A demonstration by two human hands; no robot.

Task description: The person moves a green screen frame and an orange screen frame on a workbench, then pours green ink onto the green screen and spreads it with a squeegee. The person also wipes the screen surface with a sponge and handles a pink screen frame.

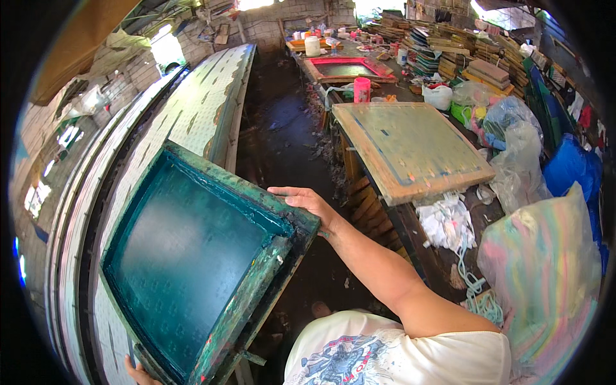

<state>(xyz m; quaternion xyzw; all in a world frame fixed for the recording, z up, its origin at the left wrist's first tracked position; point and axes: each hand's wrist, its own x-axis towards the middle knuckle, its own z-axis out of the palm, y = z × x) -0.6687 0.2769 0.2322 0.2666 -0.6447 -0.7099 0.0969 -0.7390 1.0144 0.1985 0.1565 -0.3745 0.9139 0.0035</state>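
Note:
A silk-screen frame (282,256) coated in dark green ink is tilted over the long pale printing table on the left. Dark teal ink covers its inner mesh. My right hand (312,206) grips the corner on the far right side, its fingers stretched along the rim and the thumb side out of sight. At the bottom left, my left hand (141,373) holds the near lower edge; only a few fingertips show there, the rest being hidden behind the wood. A short peg juts from the frame's near right side.
The long printing table (186,96) carries a pale patterned sheet. Across a dark aisle (282,115), a workbench holds another wooden screen (417,147), a pink-edged screen (350,67), a pink cup (362,90), crumpled white cloth (447,221) and plastic bags (545,256). Stacked frames (475,51) stand behind.

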